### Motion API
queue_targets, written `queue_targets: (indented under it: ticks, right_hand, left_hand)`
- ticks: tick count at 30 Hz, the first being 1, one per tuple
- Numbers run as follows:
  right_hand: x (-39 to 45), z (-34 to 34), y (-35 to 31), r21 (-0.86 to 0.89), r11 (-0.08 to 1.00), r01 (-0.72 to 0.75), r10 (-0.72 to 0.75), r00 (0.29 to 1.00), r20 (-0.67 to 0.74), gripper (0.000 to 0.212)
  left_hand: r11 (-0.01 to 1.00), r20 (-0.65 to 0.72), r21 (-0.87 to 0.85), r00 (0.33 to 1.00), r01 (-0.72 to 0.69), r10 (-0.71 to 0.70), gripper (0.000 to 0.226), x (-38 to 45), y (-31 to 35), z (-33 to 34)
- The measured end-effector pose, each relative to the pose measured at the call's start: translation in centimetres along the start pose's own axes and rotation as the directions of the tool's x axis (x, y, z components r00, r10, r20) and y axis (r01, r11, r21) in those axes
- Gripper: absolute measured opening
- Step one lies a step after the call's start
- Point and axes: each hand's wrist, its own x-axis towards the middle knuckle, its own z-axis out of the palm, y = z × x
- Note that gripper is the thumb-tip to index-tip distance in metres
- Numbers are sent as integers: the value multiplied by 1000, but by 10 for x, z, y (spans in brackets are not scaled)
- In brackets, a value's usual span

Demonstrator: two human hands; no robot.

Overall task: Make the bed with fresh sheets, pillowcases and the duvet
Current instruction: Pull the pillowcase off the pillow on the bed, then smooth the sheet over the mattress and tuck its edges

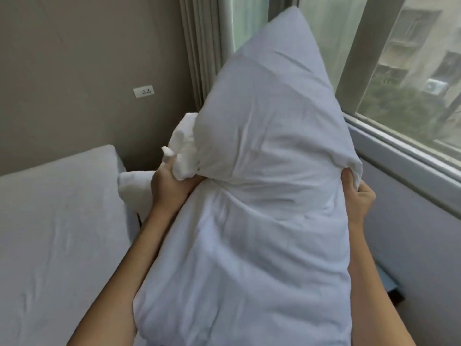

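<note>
Pillow (262,171) held up at frame centre, long axis near vertical, top corner tipped toward the upper centre, lower end dropping to the bottom edge; pillowcase looks only partly on, judging by the fabric bunched mid-height; left hand (167,181) clenched round a wad of cloth at the pillow's left side, right hand (359,196) pinching the fabric edge on the right side; both hands at similar height, equally near; next move likely a shake or downward pull along that long axis; bed (57,233) with grey sheet lower left, second pillow (136,191) just beside the left wrist; window (411,83) close on the right, curtain (197,46) behind, wall socket (143,91) upper left; window ledge could crowd the right elbow.
</note>
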Motion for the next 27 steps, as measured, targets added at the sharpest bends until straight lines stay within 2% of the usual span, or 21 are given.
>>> queue_targets:
  ticks: [1,3,4,5,6,7,9,10,12,14,16,18,20,22,25,27]
  right_hand:
    - [27,5,13,-57,998,-33,31,999,-32,53]
    - [68,9,44,-348,928,-136,121,991,-63,44]
    - [80,9,60,-487,854,-182,180,982,-51,36]
    - [86,10,78,-568,800,-195,235,972,-3,43]
    - [86,13,95,-624,766,-155,266,960,88,56]
    - [76,17,108,-695,715,-82,289,939,186,66]
    - [58,24,132,-833,540,119,307,894,326,77]
    - [51,25,141,-869,458,186,317,879,355,81]
    - [47,22,150,-902,334,272,344,856,386,88]
    - [49,22,149,-904,278,326,325,854,407,89]
    - [50,24,152,-904,262,338,285,868,407,80]
    - [48,25,153,-904,267,333,230,889,396,76]
    - [44,26,154,-904,274,329,180,905,385,71]
    - [34,30,154,-889,269,371,107,906,410,62]
    - [6,42,154,-846,240,476,15,870,493,53]
    - [-16,54,157,-801,232,551,-13,826,564,54]
  left_hand:
    - [998,38,52,999,-18,16,69,29,5,22]
    - [988,207,145,974,60,-90,80,78,-3,71]
    - [974,319,185,930,130,-184,96,90,-5,92]
    - [962,419,193,870,194,-259,108,96,-11,115]
    - [957,510,180,810,229,-290,110,95,-17,141]
    - [960,593,179,755,214,-279,103,84,-27,164]
    - [955,676,293,695,53,-246,85,51,-52,212]
    - [923,681,385,679,-13,-274,79,34,-63,227]
    - [869,646,493,683,-33,-341,69,10,-83,243]
    - [871,628,488,712,-45,-315,63,4,-91,244]
    - [883,639,460,725,-92,-257,61,7,-94,241]
    - [894,670,430,709,-127,-221,62,11,-96,234]
    - [900,685,417,696,-129,-217,64,11,-103,223]
    - [912,673,390,714,-123,-192,65,4,-110,208]
    - [931,616,357,768,-75,-175,63,-13,-133,177]
    - [932,566,361,793,6,-224,61,-29,-157,150]
